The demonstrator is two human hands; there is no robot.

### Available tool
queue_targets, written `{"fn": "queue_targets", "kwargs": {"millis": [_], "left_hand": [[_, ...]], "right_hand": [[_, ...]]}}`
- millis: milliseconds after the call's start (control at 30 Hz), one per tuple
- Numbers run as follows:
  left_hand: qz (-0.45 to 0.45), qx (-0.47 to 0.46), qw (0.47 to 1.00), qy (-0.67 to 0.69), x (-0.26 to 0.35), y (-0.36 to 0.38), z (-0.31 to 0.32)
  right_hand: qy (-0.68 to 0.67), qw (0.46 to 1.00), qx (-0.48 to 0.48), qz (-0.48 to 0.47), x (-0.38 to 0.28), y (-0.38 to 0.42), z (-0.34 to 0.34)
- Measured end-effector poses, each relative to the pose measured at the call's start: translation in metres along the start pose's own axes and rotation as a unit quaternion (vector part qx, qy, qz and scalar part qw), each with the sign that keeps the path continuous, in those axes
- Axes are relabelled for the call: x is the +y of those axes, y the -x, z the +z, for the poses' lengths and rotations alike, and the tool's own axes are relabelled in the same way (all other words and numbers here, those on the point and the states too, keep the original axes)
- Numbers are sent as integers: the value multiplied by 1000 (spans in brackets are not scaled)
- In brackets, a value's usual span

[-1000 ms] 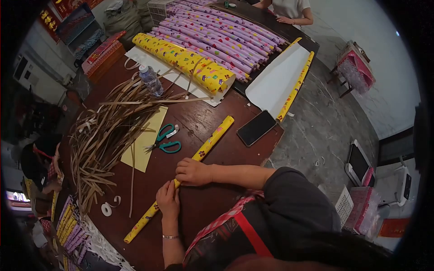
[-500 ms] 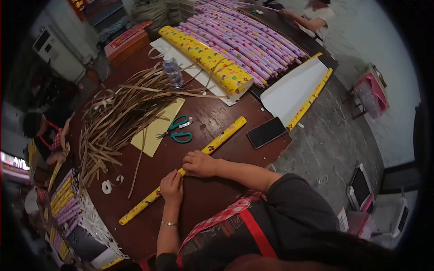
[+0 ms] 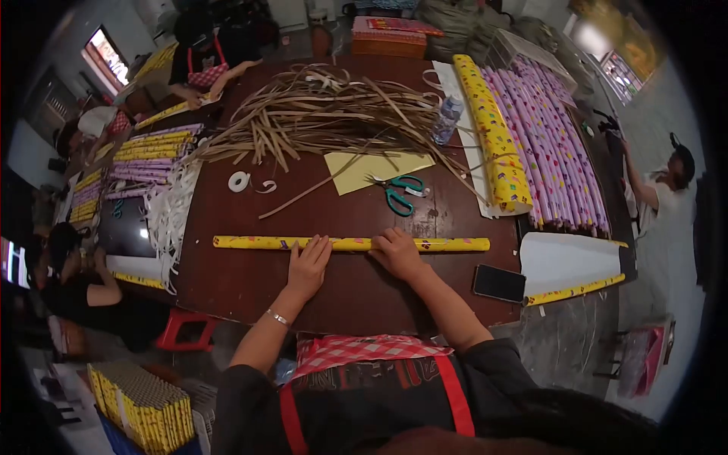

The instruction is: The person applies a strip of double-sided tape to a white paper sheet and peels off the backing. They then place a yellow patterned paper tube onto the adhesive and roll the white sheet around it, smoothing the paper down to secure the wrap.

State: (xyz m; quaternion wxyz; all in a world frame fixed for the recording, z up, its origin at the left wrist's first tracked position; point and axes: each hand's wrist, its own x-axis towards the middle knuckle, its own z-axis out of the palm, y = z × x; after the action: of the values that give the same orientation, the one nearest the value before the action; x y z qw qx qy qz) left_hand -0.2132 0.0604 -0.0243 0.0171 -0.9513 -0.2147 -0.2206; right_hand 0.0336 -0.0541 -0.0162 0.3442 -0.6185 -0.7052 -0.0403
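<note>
A thin yellow patterned roll (image 3: 447, 244) lies crosswise on the dark red table near its front edge. My left hand (image 3: 309, 265) rests on it left of the middle, fingers stretched out flat. To the right of the middle, my right hand (image 3: 397, 252) is on the same roll, its fingers bent over it. Beyond the roll are green-handled scissors (image 3: 400, 195), a yellow sheet (image 3: 356, 173) and a white tape ring (image 3: 239, 181).
Brown strips (image 3: 303, 114) are heaped at the back beside a clear bottle (image 3: 448, 119). A thick yellow roll (image 3: 497, 144) and purple rolls (image 3: 550, 152) lie at the right, with a phone (image 3: 499, 283) nearer me. Several people sit or stand around.
The view has turned, so the roll now appears level instead of slanting. My hands are farther apart along it, and the fingers of my left hand are straighter.
</note>
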Motion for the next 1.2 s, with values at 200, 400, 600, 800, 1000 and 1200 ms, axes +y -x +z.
{"fn": "queue_targets", "kwargs": {"millis": [200,400,600,800,1000,1200], "left_hand": [[-17,26,999,-6,-14,-2,-18],[33,-16,998,57,-27,-37,-8],[74,25,988,131,-30,-31,-2],[75,22,991,107,-27,-34,2],[82,34,984,158,-33,-33,5],[49,40,987,149,-50,-13,-1]], "right_hand": [[2,1000,-4,0,-4,0,-2],[16,999,-31,19,-5,0,-4],[15,997,-62,32,-13,-5,-12],[10,995,-92,42,-14,-8,-16],[11,993,-112,42,-18,-11,-19],[23,991,-119,61,-19,-11,-18]]}}
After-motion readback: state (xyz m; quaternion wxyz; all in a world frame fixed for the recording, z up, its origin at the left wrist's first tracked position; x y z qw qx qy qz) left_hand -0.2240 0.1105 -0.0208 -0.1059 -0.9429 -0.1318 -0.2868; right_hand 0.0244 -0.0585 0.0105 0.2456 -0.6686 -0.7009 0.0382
